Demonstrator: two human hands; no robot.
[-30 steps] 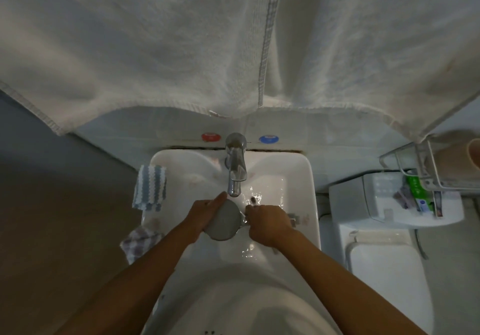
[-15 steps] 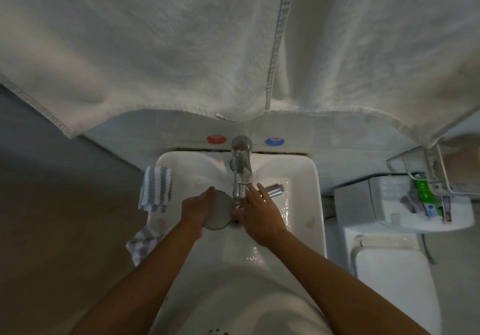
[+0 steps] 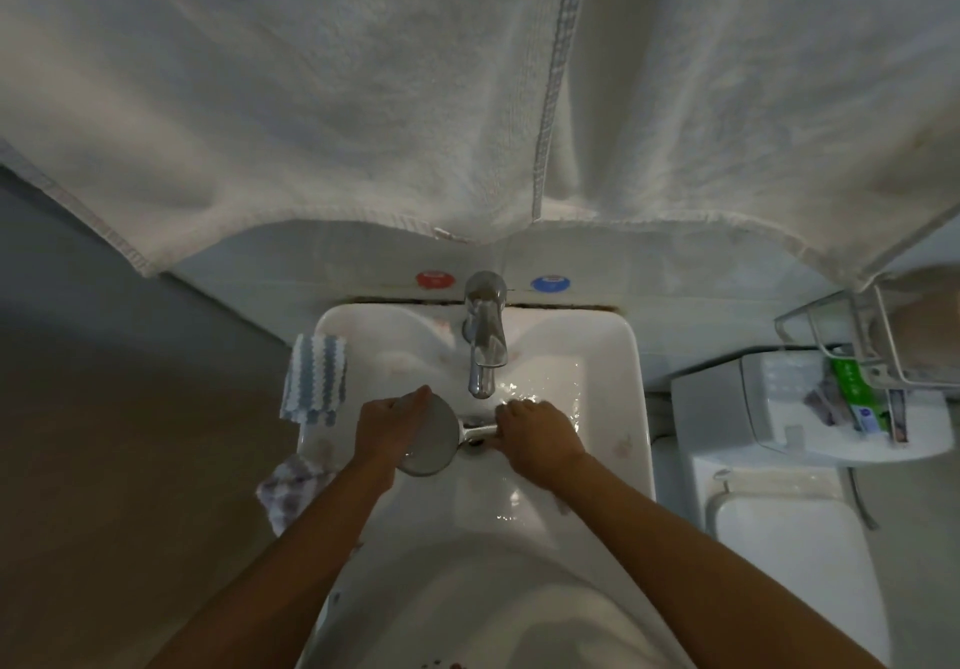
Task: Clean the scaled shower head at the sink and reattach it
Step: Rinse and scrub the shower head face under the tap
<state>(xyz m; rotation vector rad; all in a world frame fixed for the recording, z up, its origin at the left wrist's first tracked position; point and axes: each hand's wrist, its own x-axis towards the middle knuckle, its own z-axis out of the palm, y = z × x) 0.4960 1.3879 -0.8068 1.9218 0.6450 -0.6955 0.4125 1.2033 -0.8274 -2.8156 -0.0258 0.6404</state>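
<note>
Dim, flat bathroom light with a cool grey cast, small glints on the wet sink (image 3: pixel 631 356) basin and chrome tap (image 3: pixel 485 343), soft shadow over the floor at left, strong wide-angle bending at the edges, towel (image 3: pixel 311 97) up close slightly soft, fine grain throughout

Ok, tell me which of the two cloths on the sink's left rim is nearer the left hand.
The crumpled grey checked cloth, hanging beside the left hand's wrist; the blue-and-white striped cloth lies further back.

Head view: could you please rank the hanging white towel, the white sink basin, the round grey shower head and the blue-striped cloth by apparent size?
1. Hanging white towel, though nearest the camera.
2. White sink basin.
3. Round grey shower head and blue-striped cloth look alike; unranked.
</note>
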